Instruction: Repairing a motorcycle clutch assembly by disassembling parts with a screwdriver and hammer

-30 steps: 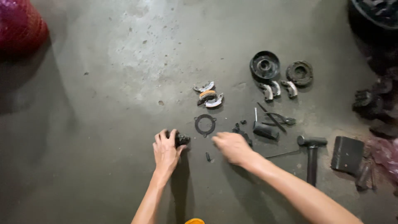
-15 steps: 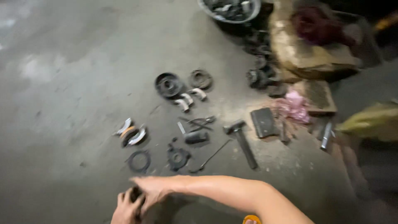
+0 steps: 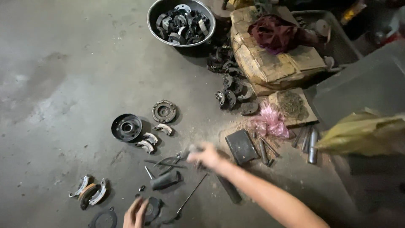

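The right arm stretches bare from the lower right corner up and leftward, ending in a motion-blurred right hand (image 3: 205, 157); its grip seems half curled, though blur hides the fingers. Below and left of that grip, the left hand (image 3: 136, 213) shows fingers extended, loosely spread.

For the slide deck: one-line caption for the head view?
Right hand reaches over pliers among greasy parts on concrete floor; left hand near a dark disc.
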